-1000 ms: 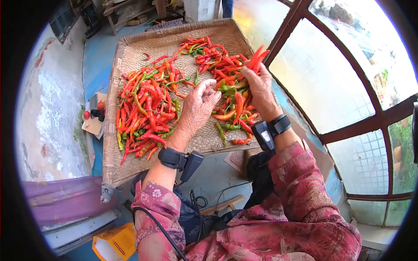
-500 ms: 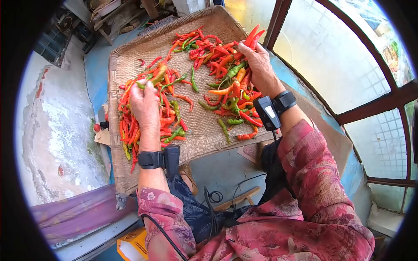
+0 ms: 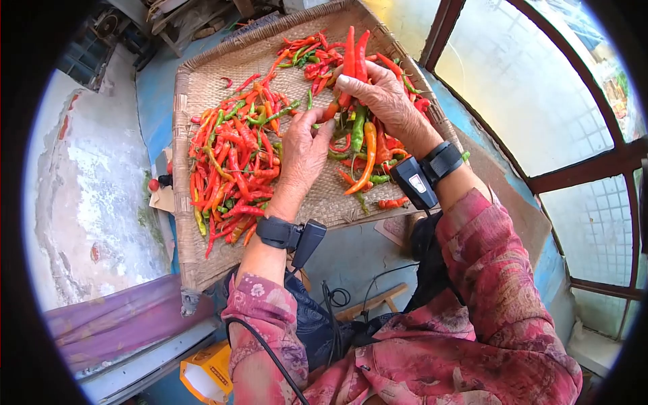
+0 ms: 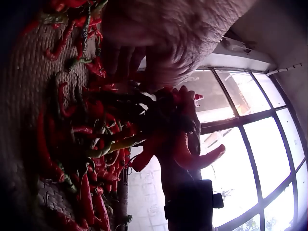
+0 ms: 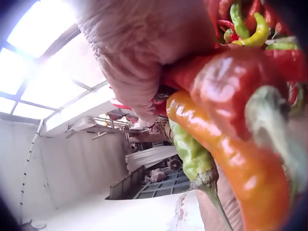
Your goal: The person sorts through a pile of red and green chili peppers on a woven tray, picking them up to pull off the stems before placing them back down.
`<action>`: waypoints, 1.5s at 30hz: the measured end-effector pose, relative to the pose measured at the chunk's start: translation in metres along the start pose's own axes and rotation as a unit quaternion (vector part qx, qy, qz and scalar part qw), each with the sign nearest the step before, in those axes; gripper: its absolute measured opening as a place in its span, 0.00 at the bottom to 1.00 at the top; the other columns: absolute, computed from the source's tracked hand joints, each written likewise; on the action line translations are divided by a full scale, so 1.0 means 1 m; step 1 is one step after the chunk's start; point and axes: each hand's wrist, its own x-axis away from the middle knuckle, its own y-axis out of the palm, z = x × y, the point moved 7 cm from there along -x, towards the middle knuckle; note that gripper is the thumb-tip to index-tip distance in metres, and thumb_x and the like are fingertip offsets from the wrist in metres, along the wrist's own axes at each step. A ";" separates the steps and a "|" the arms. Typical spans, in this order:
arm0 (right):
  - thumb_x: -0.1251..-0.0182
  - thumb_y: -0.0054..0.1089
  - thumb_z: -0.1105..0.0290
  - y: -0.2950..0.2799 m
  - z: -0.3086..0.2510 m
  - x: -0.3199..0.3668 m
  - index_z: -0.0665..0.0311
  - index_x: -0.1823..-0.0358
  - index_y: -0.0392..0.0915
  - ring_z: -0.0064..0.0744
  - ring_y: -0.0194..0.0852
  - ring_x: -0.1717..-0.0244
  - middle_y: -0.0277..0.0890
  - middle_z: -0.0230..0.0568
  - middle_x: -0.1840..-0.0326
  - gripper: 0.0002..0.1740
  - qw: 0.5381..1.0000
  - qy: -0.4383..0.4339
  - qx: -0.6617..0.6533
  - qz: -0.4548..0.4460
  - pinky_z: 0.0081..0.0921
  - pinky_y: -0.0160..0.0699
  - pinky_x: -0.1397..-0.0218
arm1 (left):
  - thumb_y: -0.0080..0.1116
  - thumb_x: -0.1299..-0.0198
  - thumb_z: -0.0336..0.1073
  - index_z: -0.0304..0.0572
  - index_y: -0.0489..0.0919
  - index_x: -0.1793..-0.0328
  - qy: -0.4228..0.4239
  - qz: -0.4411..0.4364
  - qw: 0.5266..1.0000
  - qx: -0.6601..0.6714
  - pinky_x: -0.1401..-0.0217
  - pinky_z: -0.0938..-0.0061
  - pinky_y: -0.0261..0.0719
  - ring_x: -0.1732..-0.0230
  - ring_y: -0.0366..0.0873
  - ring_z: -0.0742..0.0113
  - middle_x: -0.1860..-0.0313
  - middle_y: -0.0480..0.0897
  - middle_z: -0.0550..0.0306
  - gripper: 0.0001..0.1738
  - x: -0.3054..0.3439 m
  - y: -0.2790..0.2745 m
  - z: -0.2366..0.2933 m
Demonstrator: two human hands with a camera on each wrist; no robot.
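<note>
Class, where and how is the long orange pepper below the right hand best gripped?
I'd pinch the lower half of the orange pepper from the near side: it curves down exposed there, while its upper end sits beside a green pepper under the right hand.

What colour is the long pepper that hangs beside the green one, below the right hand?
The pepper is orange, best seen from the right wrist.

Most of the peppers (image 3: 236,162) were coloured red, one long pepper (image 3: 368,158) was coloured orange, and a few were tinted green. The tray (image 3: 202,81) was patterned in tan weave. The pink sleeves (image 3: 486,263) were patterned with paler flowers. The wrist straps (image 3: 275,233) were coloured black, the window frame (image 3: 587,167) dark reddish brown. Purple was shown by the cloth (image 3: 121,317), yellow-orange by the box (image 3: 219,364), blue by the floor (image 3: 155,115).
</note>
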 end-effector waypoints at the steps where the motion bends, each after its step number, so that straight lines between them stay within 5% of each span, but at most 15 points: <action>1: 0.38 0.60 0.63 0.001 -0.001 0.001 0.62 0.62 0.75 0.15 0.70 0.74 0.74 0.27 0.75 0.11 1.000 0.012 0.016 -0.007 0.15 0.69 0.72 | 0.56 0.43 0.36 0.37 0.75 0.52 0.022 0.004 1.000 -0.013 0.65 0.70 0.76 0.70 0.77 0.63 0.62 0.79 0.49 0.15 -0.001 -0.001 0.001; 6: 0.38 0.59 0.62 -0.023 0.000 -0.002 0.63 0.63 0.74 0.16 0.70 0.75 0.73 0.29 0.75 0.11 0.997 0.033 -0.024 0.060 0.16 0.69 0.72 | 0.55 0.43 0.41 0.38 0.76 0.57 -0.108 0.072 0.989 -0.076 0.61 0.64 0.75 0.68 0.79 0.57 0.71 0.80 0.50 0.14 -0.006 -0.066 -0.021; 8: 0.38 0.59 0.62 -0.034 0.001 -0.002 0.62 0.63 0.73 0.16 0.70 0.75 0.72 0.29 0.75 0.11 0.994 0.042 -0.058 0.086 0.16 0.70 0.71 | 0.55 0.43 0.41 0.37 0.75 0.54 -0.058 0.175 0.979 -0.087 0.59 0.64 0.75 0.66 0.79 0.56 0.67 0.81 0.48 0.16 -0.008 -0.098 -0.033; 9: 0.38 0.59 0.62 -0.034 -0.002 -0.001 0.62 0.63 0.73 0.16 0.70 0.75 0.72 0.29 0.75 0.11 0.994 0.041 -0.058 0.087 0.16 0.70 0.71 | 0.56 0.44 0.41 0.37 0.75 0.51 -0.027 0.238 0.941 -0.240 0.57 0.66 0.75 0.63 0.79 0.57 0.62 0.81 0.47 0.19 -0.004 -0.111 -0.016; 12: 0.37 0.58 0.61 -0.030 -0.002 0.002 0.62 0.64 0.73 0.16 0.70 0.76 0.71 0.28 0.75 0.12 0.992 0.065 -0.081 0.074 0.15 0.71 0.71 | 0.57 0.44 0.41 0.38 0.74 0.48 -0.082 0.182 0.970 -0.136 0.54 0.68 0.75 0.60 0.79 0.59 0.58 0.80 0.47 0.20 -0.001 -0.104 -0.007; 15: 0.37 0.57 0.56 -0.010 -0.008 0.005 0.61 0.65 0.74 0.15 0.69 0.73 0.72 0.27 0.73 0.15 0.998 0.066 -0.021 0.011 0.15 0.70 0.70 | 0.54 0.41 0.36 0.40 0.76 0.49 -0.059 0.007 0.998 0.016 0.55 0.73 0.75 0.59 0.78 0.68 0.60 0.81 0.51 0.15 0.001 -0.045 -0.005; 18: 0.37 0.57 0.56 0.006 -0.003 0.004 0.61 0.64 0.75 0.14 0.68 0.71 0.72 0.27 0.73 0.15 0.998 0.063 -0.024 -0.015 0.15 0.69 0.68 | 0.55 0.42 0.34 0.39 0.71 0.43 0.015 -0.020 0.999 0.029 0.60 0.72 0.76 0.64 0.79 0.64 0.58 0.81 0.50 0.20 0.007 -0.006 0.009; 23: 0.38 0.59 0.57 0.008 0.007 0.003 0.60 0.63 0.76 0.13 0.66 0.73 0.72 0.24 0.73 0.14 0.997 0.072 -0.030 -0.023 0.15 0.67 0.69 | 0.55 0.42 0.34 0.36 0.75 0.51 -0.050 -0.038 0.997 0.050 0.64 0.70 0.76 0.70 0.80 0.60 0.65 0.82 0.47 0.14 0.003 0.003 0.006; 28: 0.36 0.57 0.58 -0.003 0.018 0.002 0.62 0.54 0.76 0.12 0.70 0.72 0.74 0.25 0.69 0.16 0.990 0.127 -0.064 -0.012 0.12 0.72 0.70 | 0.54 0.42 0.34 0.37 0.76 0.58 0.051 0.011 0.994 -0.097 0.63 0.64 0.75 0.66 0.80 0.49 0.67 0.80 0.43 0.09 0.001 -0.016 0.024; 38: 0.41 0.62 0.58 0.007 0.030 0.005 0.62 0.64 0.74 0.14 0.70 0.73 0.73 0.27 0.72 0.15 0.981 0.156 0.022 -0.110 0.14 0.73 0.68 | 0.50 0.39 0.36 0.41 0.73 0.59 0.084 0.059 0.970 -0.219 0.62 0.60 0.73 0.63 0.77 0.47 0.66 0.78 0.46 0.07 0.000 -0.046 0.029; 45: 0.39 0.57 0.63 -0.023 0.032 -0.003 0.61 0.69 0.74 0.18 0.68 0.66 0.72 0.30 0.70 0.09 0.986 0.125 0.094 -0.063 0.18 0.69 0.64 | 0.48 0.38 0.38 0.43 0.73 0.59 0.046 0.169 0.930 -0.323 0.60 0.58 0.74 0.61 0.76 0.47 0.63 0.78 0.46 0.09 -0.007 -0.087 0.006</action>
